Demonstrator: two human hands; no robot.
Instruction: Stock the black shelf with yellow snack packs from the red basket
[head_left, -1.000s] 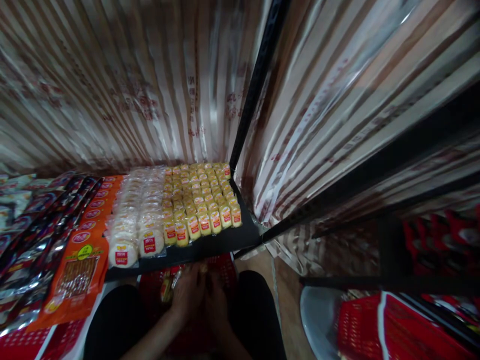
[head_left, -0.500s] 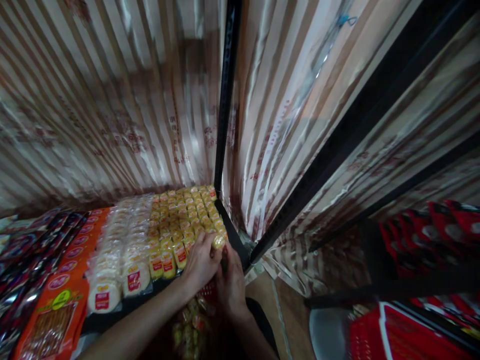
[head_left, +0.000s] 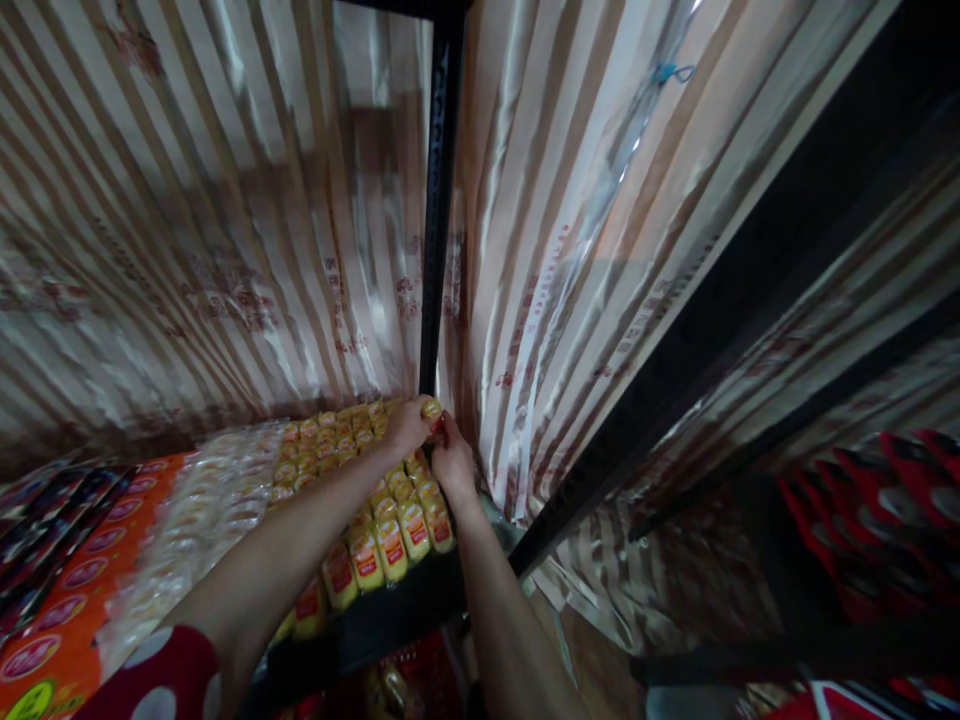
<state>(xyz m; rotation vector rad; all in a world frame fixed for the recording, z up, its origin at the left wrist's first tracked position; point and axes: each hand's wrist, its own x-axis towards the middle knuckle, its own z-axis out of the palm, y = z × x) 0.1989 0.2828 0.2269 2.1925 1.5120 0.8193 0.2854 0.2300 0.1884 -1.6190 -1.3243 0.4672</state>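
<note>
My left hand (head_left: 405, 425) pinches a small yellow snack pack (head_left: 431, 408) at the back right corner of the black shelf (head_left: 390, 625), above the rows of yellow packs (head_left: 375, 540). My right hand (head_left: 452, 462) is closed beside it, touching. It looks light, soft and crinkly; I'd grip its sides.

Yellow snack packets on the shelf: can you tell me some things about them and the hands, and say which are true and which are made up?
1. The left hand holds a yellow packet. True.
2. Both hands are at the front edge of the shelf. False: they are at the back corner, by the black post.
3. The right hand is next to the left. True.
4. The orange packets lie right of the yellow ones. False: left.
</note>
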